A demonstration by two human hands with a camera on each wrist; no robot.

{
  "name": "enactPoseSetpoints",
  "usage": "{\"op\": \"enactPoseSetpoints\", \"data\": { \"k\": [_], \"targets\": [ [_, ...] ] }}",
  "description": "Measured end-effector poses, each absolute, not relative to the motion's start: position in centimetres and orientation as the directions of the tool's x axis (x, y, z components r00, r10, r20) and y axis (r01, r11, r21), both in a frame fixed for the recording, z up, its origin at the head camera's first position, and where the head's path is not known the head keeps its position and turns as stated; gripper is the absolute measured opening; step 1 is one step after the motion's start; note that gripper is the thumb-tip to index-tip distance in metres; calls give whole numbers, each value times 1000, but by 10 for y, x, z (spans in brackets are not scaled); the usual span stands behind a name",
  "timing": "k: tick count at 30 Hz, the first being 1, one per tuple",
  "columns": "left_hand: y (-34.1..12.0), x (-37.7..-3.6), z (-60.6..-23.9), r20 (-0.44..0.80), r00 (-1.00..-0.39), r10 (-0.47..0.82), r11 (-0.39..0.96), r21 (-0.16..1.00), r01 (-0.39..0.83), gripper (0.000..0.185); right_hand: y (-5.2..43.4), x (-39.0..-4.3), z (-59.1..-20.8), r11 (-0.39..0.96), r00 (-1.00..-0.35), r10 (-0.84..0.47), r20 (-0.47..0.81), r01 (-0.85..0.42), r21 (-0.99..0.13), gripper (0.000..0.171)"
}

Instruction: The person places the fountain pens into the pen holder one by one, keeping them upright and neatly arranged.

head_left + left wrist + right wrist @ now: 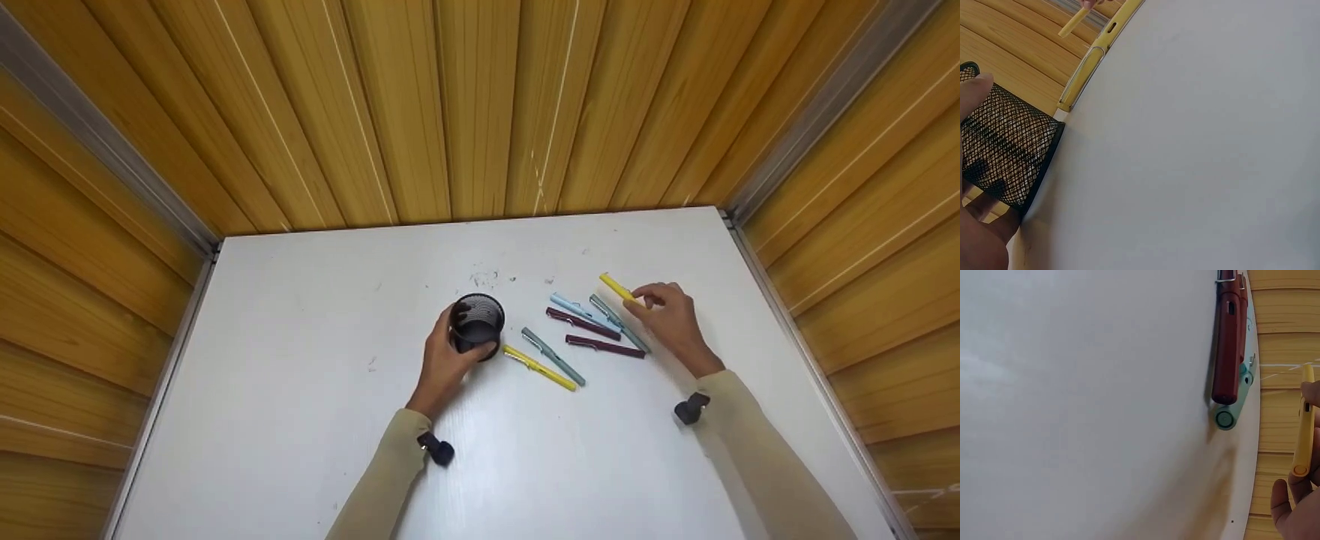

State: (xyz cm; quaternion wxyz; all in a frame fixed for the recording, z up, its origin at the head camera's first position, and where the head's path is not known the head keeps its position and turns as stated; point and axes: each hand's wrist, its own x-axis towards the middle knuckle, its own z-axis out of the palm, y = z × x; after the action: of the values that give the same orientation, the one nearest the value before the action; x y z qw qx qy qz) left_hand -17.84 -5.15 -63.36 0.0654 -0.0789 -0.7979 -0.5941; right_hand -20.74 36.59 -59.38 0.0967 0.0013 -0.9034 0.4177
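My left hand [444, 358] grips a black mesh pen cup [478, 330] that stands upright on the white table, thumb on its near side. In the left wrist view the thumb and fingers wrap the mesh cup [1010, 143]. A yellow pen [1304, 427] is pinched between the thumb and fingers of my right hand [670, 319], raised above the table. Right of the cup lie another yellow pen [540, 368], a grey-green pen [553, 357], a second green pen [619, 324], a light blue pen [585, 310], and two dark red pens [604, 346].
The white table [300, 390] carries small dark scuffs near its middle. Wood-patterned panels [480, 112] rise behind it and on both sides, with grey metal strips at the corners. A small black camera [438, 448] sits on the left wrist, another [690, 409] on the right.
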Motion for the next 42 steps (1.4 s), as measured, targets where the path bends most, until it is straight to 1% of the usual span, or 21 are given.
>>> {"op": "enactPoseSetpoints", "data": {
  "k": [6, 15, 26, 30, 38, 42],
  "targets": [
    [-51, -178, -634, 189, -981, 44, 272, 942, 194, 97, 355, -203, -578, 640, -978, 31, 204, -138, -756, 20],
    [-51, -179, -635, 213, -976, 49, 280, 935, 218, 96, 337, -202, -563, 627, -975, -5, 222, -176, -759, 18],
    [-51, -179, -635, 233, -971, 49, 268, 934, 238, 94, 312, -199, -545, 591, -955, -91, 282, -280, -756, 17],
    [-51, -179, -636, 223, -974, 43, 272, 935, 226, 94, 305, -197, -540, 586, -945, -124, 303, -316, -746, 18],
    [-51, -180, -636, 217, -975, 40, 262, 940, 219, 95, 292, -196, -536, 552, -942, -140, 305, -330, -766, 18],
    [-51, -179, -635, 211, -977, 40, 255, 943, 214, 95, 288, -198, -535, 536, -932, -160, 324, -358, -765, 19]
  ]
}}
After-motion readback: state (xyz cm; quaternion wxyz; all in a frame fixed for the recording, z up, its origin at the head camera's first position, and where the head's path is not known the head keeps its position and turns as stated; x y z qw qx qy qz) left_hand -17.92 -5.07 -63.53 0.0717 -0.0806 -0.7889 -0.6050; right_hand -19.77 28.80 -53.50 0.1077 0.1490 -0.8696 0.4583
